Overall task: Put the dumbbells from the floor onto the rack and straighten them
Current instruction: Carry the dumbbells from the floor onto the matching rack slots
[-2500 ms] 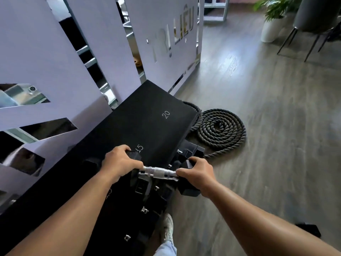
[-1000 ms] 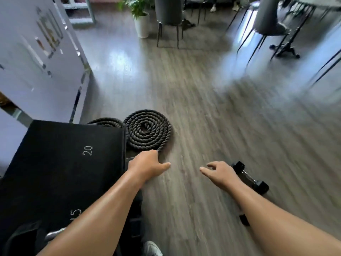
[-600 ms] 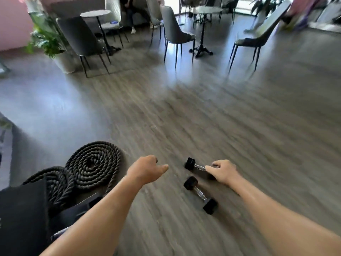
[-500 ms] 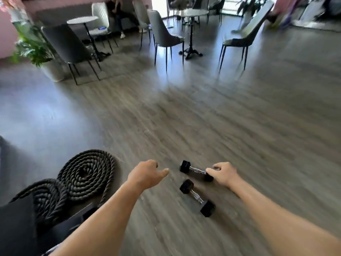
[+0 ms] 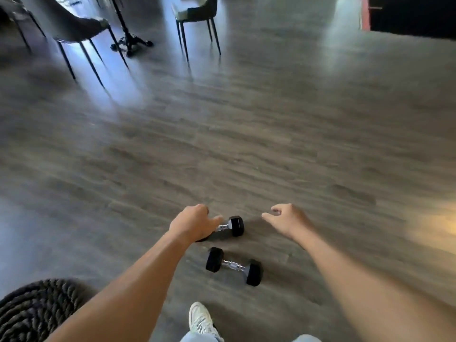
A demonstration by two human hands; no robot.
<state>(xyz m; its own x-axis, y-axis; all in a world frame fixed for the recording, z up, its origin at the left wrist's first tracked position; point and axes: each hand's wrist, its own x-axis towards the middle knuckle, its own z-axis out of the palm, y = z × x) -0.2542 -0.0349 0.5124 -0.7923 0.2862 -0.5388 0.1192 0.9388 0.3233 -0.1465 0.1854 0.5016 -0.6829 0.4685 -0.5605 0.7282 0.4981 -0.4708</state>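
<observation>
Dumbbells lie crosswise on the floor (image 5: 296, 144) — far dumbbell (image 5: 230, 226) partly under the left hand (image 5: 193, 223), fingers apparently not yet clamped; right hand (image 5: 287, 222) empty, fingers apart, beside it.

**Both arms reach forward and down, hands empty**

The left arm stretches out bare from the lower left of the view, wrist straight, and the left hand (image 5: 195, 223) is turned back-up with its fingers loosely curled and the thumb pointing right. The right arm comes in from the lower right, also bare, and the right hand (image 5: 288, 219) is spread apart from the left, palm facing inward, fingers half bent and parted, closed on nothing. A white shoe (image 5: 201, 319) shows below, between the forearms.
</observation>
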